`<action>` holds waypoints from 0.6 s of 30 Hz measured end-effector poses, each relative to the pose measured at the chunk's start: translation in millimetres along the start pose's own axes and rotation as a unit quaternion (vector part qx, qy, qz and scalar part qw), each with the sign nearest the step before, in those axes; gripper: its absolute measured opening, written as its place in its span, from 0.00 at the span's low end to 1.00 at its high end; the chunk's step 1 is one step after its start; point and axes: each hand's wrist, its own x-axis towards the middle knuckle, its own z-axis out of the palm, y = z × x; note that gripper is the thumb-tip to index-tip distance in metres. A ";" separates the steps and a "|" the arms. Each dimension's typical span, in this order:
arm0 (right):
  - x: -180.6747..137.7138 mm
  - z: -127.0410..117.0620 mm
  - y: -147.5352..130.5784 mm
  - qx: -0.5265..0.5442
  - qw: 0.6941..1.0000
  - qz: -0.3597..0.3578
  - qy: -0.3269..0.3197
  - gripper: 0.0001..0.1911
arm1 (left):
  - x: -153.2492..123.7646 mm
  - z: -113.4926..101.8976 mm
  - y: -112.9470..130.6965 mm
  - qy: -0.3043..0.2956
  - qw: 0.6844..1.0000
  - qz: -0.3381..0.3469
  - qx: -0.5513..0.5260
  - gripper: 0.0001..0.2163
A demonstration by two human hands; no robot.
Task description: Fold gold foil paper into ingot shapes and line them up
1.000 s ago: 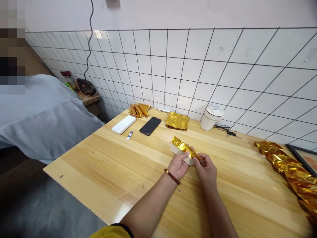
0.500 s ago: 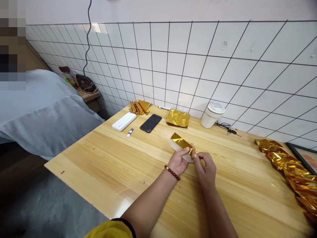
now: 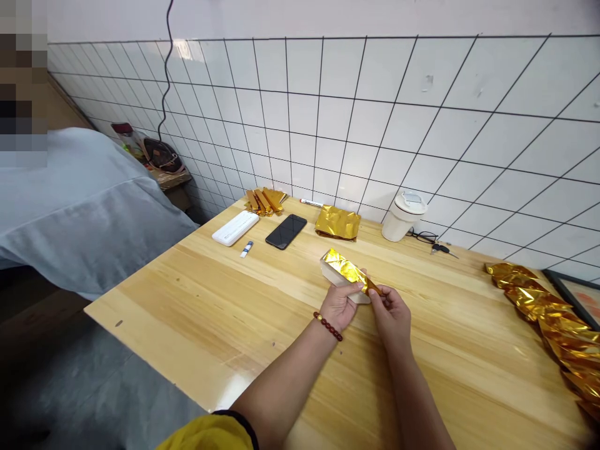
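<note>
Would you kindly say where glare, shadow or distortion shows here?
Head view: glare brightens the shiny gold foil strip; a white reflection sits near the left edge of the pale wooden table; black-lined white wall tiles stretch toward the right; the grey floor darkens at lower left.

We face a pale wall [image 3: 300, 17], dark-lined white tiles [image 3: 341, 65] beneath it, a bright reflection [image 3: 186, 50] on them at left, our wood table [image 3: 187, 325] set against the tiles, glare [image 3: 234, 389] near its front edge, grey floor [image 3: 117, 375] to the left, a stand [image 3: 173, 180] beyond.
</note>
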 end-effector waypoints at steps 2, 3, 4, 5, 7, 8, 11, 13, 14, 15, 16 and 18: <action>2.8 -1.1 -0.4 0.033 0.999 0.011 0.012 0.18 | -1.3 0.5 -4.2 0.004 1.000 0.000 0.030 0.18; 3.8 -1.6 -1.4 0.044 0.999 0.015 0.019 0.18 | -1.7 0.7 -6.5 0.010 0.999 0.000 0.047 0.17; 4.4 -2.0 -2.6 0.053 0.998 0.018 0.024 0.18 | -1.9 0.7 -8.6 0.019 0.998 0.001 0.060 0.17; 4.7 -2.1 -4.1 0.059 0.998 0.023 0.028 0.18 | -1.9 0.6 -10.5 0.030 0.997 0.005 0.068 0.17; 4.2 -2.0 -6.4 0.065 0.997 0.030 0.028 0.18 | -1.4 0.3 -13.1 0.051 0.996 0.015 0.071 0.19; 3.7 -1.7 -6.9 0.060 0.997 0.029 0.024 0.18 | -1.0 0.2 -13.8 0.058 0.996 0.020 0.070 0.19; 1.7 -0.9 -6.4 0.015 1.000 0.012 0.009 0.18 | -0.1 0.1 -13.5 0.064 0.995 0.026 0.070 0.20; 0.9 -1.2 -5.4 -0.016 1.000 0.006 -0.001 0.19 | -0.3 0.9 -12.3 0.062 0.995 0.024 0.070 0.20; 0.7 -1.5 -5.0 -0.024 1.000 0.006 -0.002 0.20 | -0.8 1.6 -11.6 0.061 0.995 0.023 0.069 0.20; 0.6 -2.0 -4.8 -0.026 1.000 0.007 -0.004 0.20 | -1.4 2.4 -10.9 0.058 0.996 0.020 0.070 0.21; 0.6 -2.6 -4.8 -0.024 1.000 0.007 -0.008 0.20 | -2.1 3.2 -10.3 0.052 0.996 0.014 0.074 0.21; 0.5 -3.3 -4.5 -0.014 1.000 0.006 -0.018 0.19 | -3.7 4.5 -9.4 0.038 0.995 0.002 0.091 0.21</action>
